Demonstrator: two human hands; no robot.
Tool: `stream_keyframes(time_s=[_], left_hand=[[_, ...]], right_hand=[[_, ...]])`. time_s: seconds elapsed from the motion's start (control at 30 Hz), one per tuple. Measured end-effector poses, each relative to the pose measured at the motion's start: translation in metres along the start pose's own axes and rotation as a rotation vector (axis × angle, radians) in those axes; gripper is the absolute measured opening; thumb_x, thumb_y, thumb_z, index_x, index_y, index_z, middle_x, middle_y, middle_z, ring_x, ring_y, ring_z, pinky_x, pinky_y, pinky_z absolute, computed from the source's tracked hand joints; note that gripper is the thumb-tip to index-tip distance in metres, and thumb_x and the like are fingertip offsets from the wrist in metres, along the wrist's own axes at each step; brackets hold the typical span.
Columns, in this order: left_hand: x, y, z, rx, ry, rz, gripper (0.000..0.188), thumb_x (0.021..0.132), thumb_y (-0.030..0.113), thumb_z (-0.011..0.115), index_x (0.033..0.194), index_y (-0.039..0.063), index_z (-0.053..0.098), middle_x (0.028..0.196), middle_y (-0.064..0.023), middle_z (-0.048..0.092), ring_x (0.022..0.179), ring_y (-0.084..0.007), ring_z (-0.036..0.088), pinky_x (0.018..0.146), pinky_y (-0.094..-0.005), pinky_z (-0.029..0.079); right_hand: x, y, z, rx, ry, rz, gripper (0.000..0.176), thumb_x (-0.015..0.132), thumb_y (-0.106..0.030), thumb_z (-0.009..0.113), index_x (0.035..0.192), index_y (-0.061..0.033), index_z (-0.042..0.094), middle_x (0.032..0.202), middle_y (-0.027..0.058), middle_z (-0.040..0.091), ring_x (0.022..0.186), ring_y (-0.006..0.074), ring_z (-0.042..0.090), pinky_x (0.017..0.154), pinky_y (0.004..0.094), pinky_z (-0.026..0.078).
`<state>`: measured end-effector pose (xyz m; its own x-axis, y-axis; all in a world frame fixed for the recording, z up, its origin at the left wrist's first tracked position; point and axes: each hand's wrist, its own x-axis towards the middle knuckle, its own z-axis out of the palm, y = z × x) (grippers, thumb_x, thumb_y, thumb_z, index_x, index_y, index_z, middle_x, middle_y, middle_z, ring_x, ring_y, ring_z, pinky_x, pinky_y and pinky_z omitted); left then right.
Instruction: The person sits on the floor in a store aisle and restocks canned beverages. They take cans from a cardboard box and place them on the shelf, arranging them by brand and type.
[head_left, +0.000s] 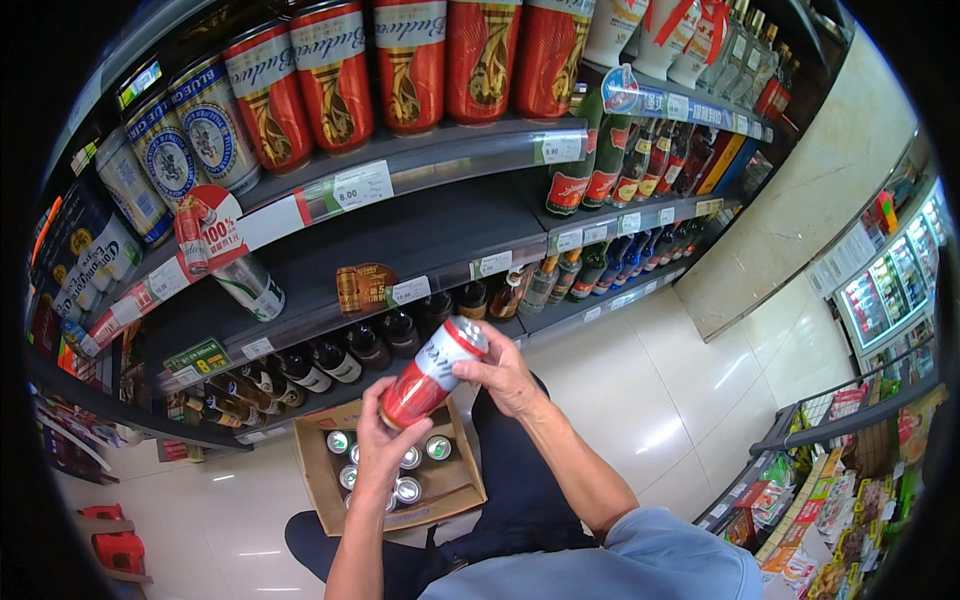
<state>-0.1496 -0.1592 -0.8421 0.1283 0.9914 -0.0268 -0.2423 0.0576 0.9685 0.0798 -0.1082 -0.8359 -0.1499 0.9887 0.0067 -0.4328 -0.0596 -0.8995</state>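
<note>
A tall red and white Budweiser can is tilted in front of me, held between both hands. My left hand grips its lower end, thumb along the near side. Around the silver top end is my right hand, with the thumb pressed on the white band. Below them, an open cardboard box sits on the floor between my legs. Several upright cans with silver lids stand inside it, partly hidden by my left wrist and forearm.
Several Budweiser cans line the upper shelf. On the middle shelf, a white and green can stands at the left. Dark bottles fill the lowest shelf. A pillar and a snack rack are at my right.
</note>
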Motion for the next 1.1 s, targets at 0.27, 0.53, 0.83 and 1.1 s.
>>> stream_keyframes(time_s=[0.27,0.53,0.83,1.1], left_hand=[[0.079,0.034,0.044,0.519,-0.121,0.282,0.079,0.080,0.021,0.094,0.146,-0.003,0.057,0.134,-0.0220,0.068,0.128,-0.0314,0.066,0.110,-0.0421,0.051],[0.174,0.075,0.089,0.886,-0.093,0.487,0.073,0.083,0.025,0.092,0.142,-0.005,0.062,0.130,-0.0224,0.068,0.120,-0.0343,0.069,0.102,-0.0415,0.054],[0.244,0.063,0.103,0.775,-0.107,0.379,0.061,0.086,0.022,0.090,0.136,-0.005,0.066,0.115,-0.0182,0.078,0.106,-0.0269,0.075,0.093,-0.0380,0.057],[0.271,0.046,0.110,0.689,-0.178,0.358,0.039,0.092,0.012,0.081,0.126,-0.003,0.069,0.112,-0.0141,0.080,0.105,-0.0209,0.076,0.095,-0.0355,0.057]], right_hand=[[0.022,-0.034,-0.020,-0.041,0.090,-0.126,0.039,0.091,-0.032,0.087,0.113,-0.0035,0.072,0.093,0.0013,0.071,0.074,0.0074,0.062,0.063,0.0228,0.048],[0.110,-0.085,-0.049,-0.096,0.232,-0.261,0.033,0.093,-0.028,0.087,0.105,-0.0026,0.070,0.082,0.0004,0.069,0.063,0.0066,0.058,0.057,0.0246,0.044],[0.176,-0.121,-0.062,-0.363,0.131,-0.470,0.059,0.083,-0.029,0.094,0.121,0.0086,0.069,0.104,0.0149,0.077,0.092,0.0186,0.072,0.082,0.0329,0.057],[0.186,-0.146,-0.089,-0.843,-0.055,-0.476,0.073,0.079,-0.030,0.095,0.131,0.0115,0.066,0.118,0.0229,0.078,0.105,0.0255,0.076,0.095,0.0383,0.058]])
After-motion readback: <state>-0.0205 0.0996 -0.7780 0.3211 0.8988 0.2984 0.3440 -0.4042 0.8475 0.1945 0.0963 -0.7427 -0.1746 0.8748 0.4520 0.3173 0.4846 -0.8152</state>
